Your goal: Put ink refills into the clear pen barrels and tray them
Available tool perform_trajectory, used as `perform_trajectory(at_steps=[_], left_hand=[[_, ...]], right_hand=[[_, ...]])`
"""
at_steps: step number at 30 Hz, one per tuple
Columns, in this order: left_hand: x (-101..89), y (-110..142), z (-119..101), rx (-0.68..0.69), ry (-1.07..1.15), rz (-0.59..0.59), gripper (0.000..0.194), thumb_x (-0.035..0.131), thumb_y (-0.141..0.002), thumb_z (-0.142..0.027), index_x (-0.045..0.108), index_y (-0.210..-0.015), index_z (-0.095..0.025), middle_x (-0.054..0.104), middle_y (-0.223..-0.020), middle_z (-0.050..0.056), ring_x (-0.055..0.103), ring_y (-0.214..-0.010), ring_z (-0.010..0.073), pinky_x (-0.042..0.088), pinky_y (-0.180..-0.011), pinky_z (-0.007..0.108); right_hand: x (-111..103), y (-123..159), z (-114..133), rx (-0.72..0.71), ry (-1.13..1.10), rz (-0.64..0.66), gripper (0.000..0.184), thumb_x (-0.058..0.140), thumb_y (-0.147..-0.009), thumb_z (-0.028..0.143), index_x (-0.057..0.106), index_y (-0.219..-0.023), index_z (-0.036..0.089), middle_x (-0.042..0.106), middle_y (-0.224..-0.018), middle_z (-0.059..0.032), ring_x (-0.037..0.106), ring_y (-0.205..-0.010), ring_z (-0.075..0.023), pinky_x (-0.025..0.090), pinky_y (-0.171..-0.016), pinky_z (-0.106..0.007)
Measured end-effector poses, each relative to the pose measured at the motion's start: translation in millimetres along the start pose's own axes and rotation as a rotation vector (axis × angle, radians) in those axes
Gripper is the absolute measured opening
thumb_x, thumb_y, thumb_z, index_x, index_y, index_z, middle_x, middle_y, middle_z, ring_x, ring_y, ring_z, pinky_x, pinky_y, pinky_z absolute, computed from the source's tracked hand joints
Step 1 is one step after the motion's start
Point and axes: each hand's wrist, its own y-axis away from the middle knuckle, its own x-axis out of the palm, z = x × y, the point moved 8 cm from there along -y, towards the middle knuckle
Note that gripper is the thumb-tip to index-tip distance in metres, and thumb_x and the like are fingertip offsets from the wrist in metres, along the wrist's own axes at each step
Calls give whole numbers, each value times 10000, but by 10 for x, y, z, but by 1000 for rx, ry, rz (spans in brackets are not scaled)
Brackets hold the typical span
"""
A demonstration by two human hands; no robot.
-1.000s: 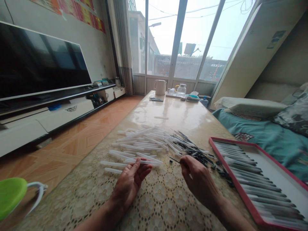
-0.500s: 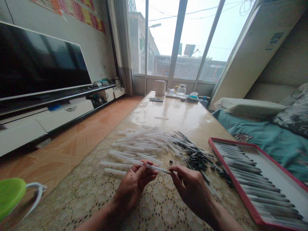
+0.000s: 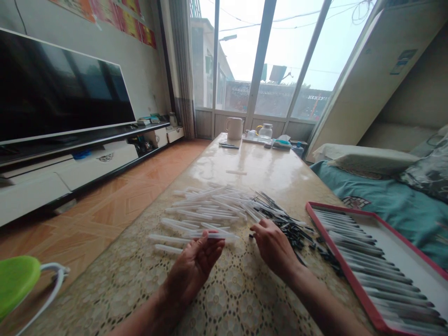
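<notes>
In my left hand (image 3: 196, 261) is a white translucent pen barrel (image 3: 229, 236), pinched between thumb and fingers and pointing right. Its tip lies past my fingertips; how far anything sits inside it I cannot make out. My right hand (image 3: 275, 245) is bent down at the table with its fingertips at a small black pen cap (image 3: 251, 236), fingers closed around its edge. More white pen barrels (image 3: 203, 207) are heaped beyond my left hand. Behind and beside my right hand lies a pile of black refills and caps (image 3: 292, 228).
At right, a red-edged box (image 3: 366, 303) holds a row of pens with black ends. A kettle (image 3: 234, 128), a glass jug (image 3: 265, 130) and a tissue pack (image 3: 282, 141) stand at the table's far end. A green stool seat (image 3: 17, 282) is at lower left.
My right hand has left the end of the pen barrel and moved up and right to the small black cap. My left hand still holds the barrel, almost in place.
</notes>
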Motion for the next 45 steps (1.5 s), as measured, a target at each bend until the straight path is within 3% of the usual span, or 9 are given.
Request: perform_trajectory(at_steps=[3, 6, 11, 14, 27, 36, 45], left_hand=[[24, 6, 26, -11, -25, 41, 218, 466, -889, -89, 672, -820, -102, 742, -713, 90, 712, -667, 156, 569, -656, 230], [39, 15, 55, -17, -77, 69, 156, 519, -871, -121, 669, -831, -111, 747, -734, 93, 712, -697, 169, 566, -678, 244], [60, 16, 109, -22, -140, 99, 85, 577, -837, -118, 661, -848, -121, 751, -767, 90, 707, -745, 171, 554, -736, 262], [63, 4, 143, -31, -172, 124, 71, 599, -828, -141, 658, -861, -120, 750, -766, 94, 705, -764, 175, 546, -757, 270], [67, -18, 193, -48, -234, 165, 78, 671, -776, -172, 683, -838, -127, 745, -750, 77, 700, -764, 180, 542, -754, 270], [63, -15, 195, -31, -258, 172, 122, 703, -750, -214, 690, -837, -128, 742, -751, 86, 695, -758, 185, 537, -770, 295], [112, 2, 204, -8, -363, 237, 156, 701, -752, -248, 676, -852, -131, 748, -768, 104, 700, -736, 193, 536, -731, 300]], right_hand=[[100, 3, 8, 3, 85, 41, 179, 473, -815, 96, 610, -749, 190, 608, -806, -74, 563, -785, -203, 405, -700, -288], [53, 51, 16, 44, 15, 13, 137, 469, -831, 122, 568, -757, 181, 599, -772, -62, 554, -722, -183, 399, -653, -275], [-67, 256, 58, 181, -614, -55, 126, 465, -886, 280, 516, -812, 191, 566, -688, -1, 529, -601, -133, 409, -562, -232], [-46, 378, 122, 221, -843, -76, 109, 501, -869, 289, 524, -835, 188, 583, -721, -5, 545, -637, -133, 428, -586, -231], [97, 438, 144, 249, -1093, -90, 146, 631, -804, 299, 556, -814, 174, 574, -704, 6, 543, -650, -119, 442, -597, -217], [149, 476, 120, 335, -1163, -83, 250, 659, -773, 393, 563, -819, 168, 603, -680, 2, 583, -570, -122, 470, -551, -233], [264, 520, 77, 235, -804, -12, 434, 361, -912, 502, 516, -672, 176, 561, -546, 4, 492, -408, -88, 376, -432, -197]])
